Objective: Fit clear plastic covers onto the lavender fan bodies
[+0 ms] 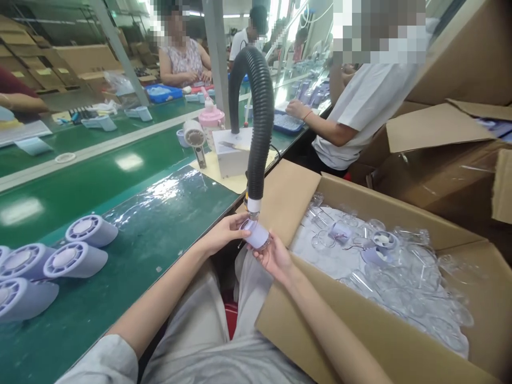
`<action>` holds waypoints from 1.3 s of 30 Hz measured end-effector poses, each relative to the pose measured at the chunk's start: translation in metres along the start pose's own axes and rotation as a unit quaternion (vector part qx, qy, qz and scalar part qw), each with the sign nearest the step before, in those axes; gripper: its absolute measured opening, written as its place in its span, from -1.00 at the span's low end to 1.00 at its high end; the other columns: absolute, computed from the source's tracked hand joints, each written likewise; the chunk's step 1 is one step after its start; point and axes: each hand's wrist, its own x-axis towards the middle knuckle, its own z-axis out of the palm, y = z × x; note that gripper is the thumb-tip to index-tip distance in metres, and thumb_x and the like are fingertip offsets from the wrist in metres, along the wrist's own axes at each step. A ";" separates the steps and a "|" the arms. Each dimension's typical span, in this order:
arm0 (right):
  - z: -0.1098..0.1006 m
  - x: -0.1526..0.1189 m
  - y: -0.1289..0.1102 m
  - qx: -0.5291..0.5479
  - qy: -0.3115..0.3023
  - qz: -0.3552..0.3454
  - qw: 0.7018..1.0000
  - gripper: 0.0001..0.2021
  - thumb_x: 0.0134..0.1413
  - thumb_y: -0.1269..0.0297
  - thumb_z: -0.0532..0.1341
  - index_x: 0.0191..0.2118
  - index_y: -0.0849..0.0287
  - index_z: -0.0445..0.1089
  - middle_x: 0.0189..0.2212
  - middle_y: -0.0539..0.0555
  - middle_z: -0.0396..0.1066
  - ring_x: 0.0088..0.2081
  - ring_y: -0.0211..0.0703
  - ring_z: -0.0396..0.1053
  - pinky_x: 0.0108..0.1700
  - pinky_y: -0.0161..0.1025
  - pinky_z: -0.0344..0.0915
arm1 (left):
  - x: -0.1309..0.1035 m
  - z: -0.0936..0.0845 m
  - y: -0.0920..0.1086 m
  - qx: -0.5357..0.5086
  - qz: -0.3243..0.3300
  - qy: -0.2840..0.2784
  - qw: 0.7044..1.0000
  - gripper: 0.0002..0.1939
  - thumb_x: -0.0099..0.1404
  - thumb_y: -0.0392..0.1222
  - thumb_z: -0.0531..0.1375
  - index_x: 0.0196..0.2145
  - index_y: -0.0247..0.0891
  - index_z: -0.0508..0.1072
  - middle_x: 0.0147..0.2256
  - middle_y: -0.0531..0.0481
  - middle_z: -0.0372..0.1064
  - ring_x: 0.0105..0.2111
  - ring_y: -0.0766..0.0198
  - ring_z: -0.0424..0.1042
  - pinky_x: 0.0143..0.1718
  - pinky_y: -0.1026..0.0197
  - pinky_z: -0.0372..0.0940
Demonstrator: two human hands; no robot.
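Note:
A lavender cylindrical fan housing (257,234) is held between my two hands, tilted, just below the nozzle of a black corrugated hose (262,122). My left hand (231,230) grips its upper left end, with the thumb lying along the side. The fingers of my right hand (275,257) are closed around its lower right end, where a clear rim shows. The hose's white tip (254,205) meets or nearly meets the housing's top; contact cannot be made out.
Several lavender fan housings (76,260) stand on the green table (168,234) at left. An open cardboard box (340,296) at right holds clear plastic parts (420,266) and a few lavender pieces. A handheld fan (194,136) stands near the hose base. Co-workers (360,106) sit along the line.

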 end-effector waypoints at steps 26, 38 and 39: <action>0.018 -0.109 -0.017 -0.537 -0.119 -0.220 0.805 -0.57 0.03 0.25 0.39 0.01 0.07 0.30 0.01 0.12 0.38 0.02 0.02 0.34 0.01 -0.10 0.33 | -0.111 0.038 0.007 0.083 0.026 -0.055 0.995 -0.20 0.01 -0.32 0.44 0.19 -0.03 0.29 0.21 -0.17 0.24 0.14 0.03 0.34 0.14 0.03 0.29; 0.031 -0.132 -0.016 -0.537 -0.111 -0.151 0.822 -0.56 0.06 0.19 0.37 0.04 -0.04 0.27 -0.01 0.04 0.38 -0.05 -0.02 0.40 -0.03 -0.14 0.38 | -0.129 0.045 0.018 0.272 0.161 -0.073 0.946 -0.16 0.05 -0.24 0.42 0.24 0.06 0.23 0.24 -0.09 0.23 0.23 -0.03 0.22 0.27 -0.08 0.11; 0.031 -0.132 -0.016 -0.520 -0.109 -0.129 0.837 -0.58 0.07 0.18 0.36 0.03 -0.03 0.28 -0.03 0.04 0.36 -0.07 -0.04 0.40 -0.05 -0.16 0.38 | -0.130 0.045 0.018 0.276 0.162 -0.075 0.944 -0.15 0.05 -0.24 0.42 0.25 0.06 0.21 0.24 -0.08 0.22 0.24 -0.03 0.21 0.27 -0.09 0.10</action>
